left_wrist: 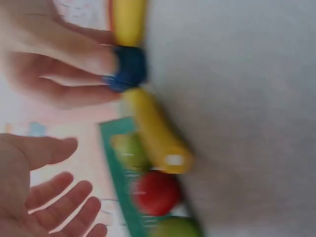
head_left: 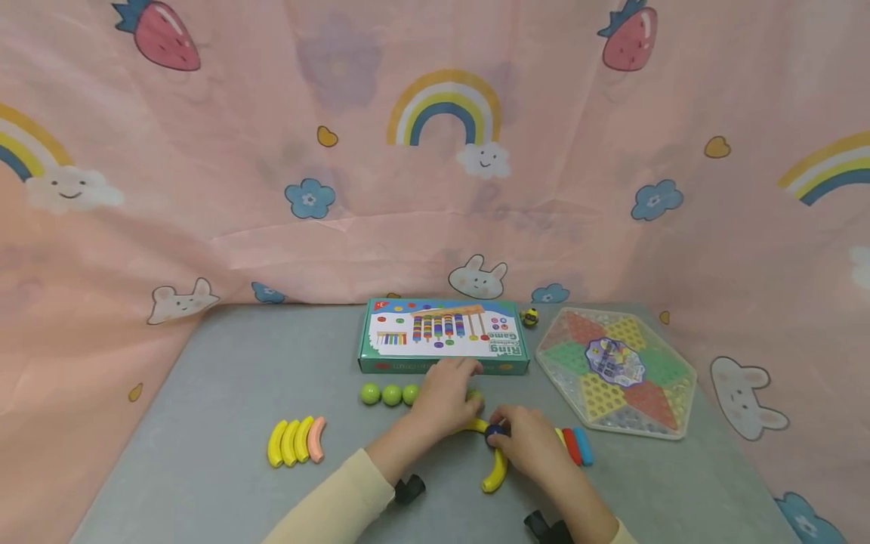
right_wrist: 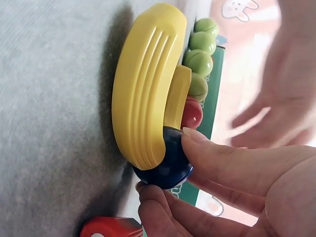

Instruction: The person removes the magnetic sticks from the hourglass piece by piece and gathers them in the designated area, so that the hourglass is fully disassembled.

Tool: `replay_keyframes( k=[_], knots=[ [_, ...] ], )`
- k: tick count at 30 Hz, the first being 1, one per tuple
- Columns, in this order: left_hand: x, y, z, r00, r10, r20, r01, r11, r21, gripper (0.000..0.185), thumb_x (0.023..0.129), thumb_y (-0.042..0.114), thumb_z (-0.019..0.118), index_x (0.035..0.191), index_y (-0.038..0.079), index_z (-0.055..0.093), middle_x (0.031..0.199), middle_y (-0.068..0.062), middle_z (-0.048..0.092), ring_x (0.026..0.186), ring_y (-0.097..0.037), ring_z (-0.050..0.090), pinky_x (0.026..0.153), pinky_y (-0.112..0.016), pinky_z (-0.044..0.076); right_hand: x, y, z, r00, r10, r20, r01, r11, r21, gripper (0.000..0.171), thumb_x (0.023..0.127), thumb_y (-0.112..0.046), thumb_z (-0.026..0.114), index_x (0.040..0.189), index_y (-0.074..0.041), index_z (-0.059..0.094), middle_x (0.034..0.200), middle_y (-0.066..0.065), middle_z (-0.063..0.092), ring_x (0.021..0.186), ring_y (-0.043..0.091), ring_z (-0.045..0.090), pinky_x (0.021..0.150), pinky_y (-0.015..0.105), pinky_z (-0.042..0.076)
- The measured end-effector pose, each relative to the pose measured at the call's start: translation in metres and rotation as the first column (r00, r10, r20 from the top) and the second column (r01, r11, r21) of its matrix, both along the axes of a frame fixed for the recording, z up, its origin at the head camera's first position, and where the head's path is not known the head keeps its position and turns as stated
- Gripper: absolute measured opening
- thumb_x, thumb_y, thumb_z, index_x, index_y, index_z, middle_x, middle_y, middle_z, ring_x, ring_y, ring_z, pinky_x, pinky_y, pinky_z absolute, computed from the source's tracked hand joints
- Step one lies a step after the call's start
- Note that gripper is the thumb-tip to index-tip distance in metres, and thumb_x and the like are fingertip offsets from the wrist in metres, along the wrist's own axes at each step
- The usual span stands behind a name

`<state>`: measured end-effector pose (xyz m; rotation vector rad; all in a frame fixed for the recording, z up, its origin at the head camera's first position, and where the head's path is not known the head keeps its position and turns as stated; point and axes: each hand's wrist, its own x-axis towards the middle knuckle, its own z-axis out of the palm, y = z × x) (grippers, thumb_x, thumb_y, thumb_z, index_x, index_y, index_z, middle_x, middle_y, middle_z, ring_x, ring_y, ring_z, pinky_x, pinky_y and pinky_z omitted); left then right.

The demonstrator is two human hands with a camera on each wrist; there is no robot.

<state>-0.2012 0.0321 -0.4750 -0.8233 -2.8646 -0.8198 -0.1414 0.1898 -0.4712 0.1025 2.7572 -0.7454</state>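
Fingers (right_wrist: 207, 158) pinch blue ball (right_wrist: 168, 163); yellow curves (right_wrist: 143, 89) flank, box (head_left: 443, 336) behind.

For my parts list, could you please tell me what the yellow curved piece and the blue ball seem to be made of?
The yellow curved piece looks like moulded plastic: smooth, evenly coloured, with ribbed grooves and a soft sheen. The blue ball, pinched by the right hand, shows a glossy highlight, so likely plastic too, though painted wood cannot be ruled out.

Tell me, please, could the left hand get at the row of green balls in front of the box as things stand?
Probably yes: the left hand hovers open right beside the green balls, with only bare table between them.
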Motion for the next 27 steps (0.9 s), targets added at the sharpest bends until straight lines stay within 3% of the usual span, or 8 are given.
replay_keyframes(
  k=[4,7,10,13,18,23,27],
  knots=[
    [0.019,-0.007,0.019,1.0,-0.008,0.004,0.008,0.998,0.06,0.028,0.09,0.023,0.074,0.114,0.012,0.067,0.101,0.0,0.068,0.088,-0.013,0.06,0.076,-0.026,0.051,0.0,0.0,0.0,1.0,0.004,-0.006,-0.004,1.0,-0.001,0.019,0.086,-0.015,0.08,0.103,-0.011,0.073,0.086,0.0,0.07,0.077,0.015,0.061,0.075,0.039,0.056],
    [0.033,-0.012,0.022,0.998,-0.013,0.054,0.013,1.0,-0.009,0.028,0.089,0.024,0.076,0.111,0.01,0.069,0.097,-0.001,0.067,0.081,-0.012,0.058,0.069,-0.025,0.05,0.0,0.0,0.0,1.0,0.011,-0.007,-0.011,1.0,-0.005,0.018,0.086,-0.015,0.08,0.103,-0.012,0.073,0.086,0.0,0.07,0.079,0.015,0.062,0.075,0.038,0.056],
    [0.039,-0.018,0.013,0.996,-0.019,0.09,0.03,0.992,-0.121,0.033,0.084,0.025,0.08,0.111,0.009,0.071,0.102,-0.002,0.067,0.087,-0.016,0.06,0.074,-0.03,0.053,0.0,-0.001,0.0,0.999,0.035,-0.009,-0.035,0.999,-0.031,0.018,0.086,-0.014,0.08,0.103,-0.013,0.074,0.089,-0.001,0.07,0.081,0.015,0.061,0.076,0.038,0.055],
    [0.039,-0.023,-0.001,0.989,-0.029,0.143,0.052,0.986,-0.159,0.037,0.078,0.021,0.084,0.111,0.01,0.072,0.105,-0.002,0.069,0.091,-0.017,0.062,0.08,-0.033,0.054,0.0,-0.002,0.0,0.997,0.075,-0.008,-0.075,0.995,-0.059,0.022,0.085,-0.014,0.08,0.106,-0.014,0.075,0.091,-0.003,0.069,0.081,0.015,0.059,0.075,0.036,0.055],
    [0.035,-0.029,-0.018,0.968,-0.035,0.249,0.065,0.992,-0.111,0.033,0.077,0.02,0.085,0.107,0.011,0.075,0.093,0.001,0.072,0.077,-0.009,0.06,0.07,-0.027,0.052,0.001,-0.004,-0.002,0.996,0.087,0.006,-0.087,0.993,-0.081,0.026,0.085,-0.015,0.081,0.11,-0.015,0.074,0.09,-0.003,0.069,0.08,0.014,0.058,0.072,0.035,0.054],
    [0.036,-0.029,-0.025,0.968,-0.025,0.248,0.044,0.997,-0.071,0.013,0.082,0.022,0.081,0.09,0.012,0.078,0.076,0.005,0.07,0.063,-0.004,0.057,0.059,-0.023,0.049,0.004,-0.006,-0.005,0.997,0.075,-0.01,-0.075,0.993,-0.09,0.023,0.085,-0.015,0.081,0.106,-0.015,0.073,0.091,-0.002,0.069,0.081,0.014,0.059,0.074,0.036,0.054],
    [0.04,-0.028,-0.025,0.964,0.011,0.265,-0.002,1.0,-0.031,0.008,0.08,0.017,0.081,0.08,0.01,0.076,0.065,0.007,0.064,0.054,-0.003,0.053,0.052,-0.021,0.047,0.005,-0.007,-0.005,0.997,0.07,-0.021,-0.071,0.994,-0.083,0.022,0.085,-0.015,0.081,0.106,-0.015,0.073,0.092,-0.002,0.069,0.082,0.015,0.059,0.076,0.038,0.054]
  ],
)
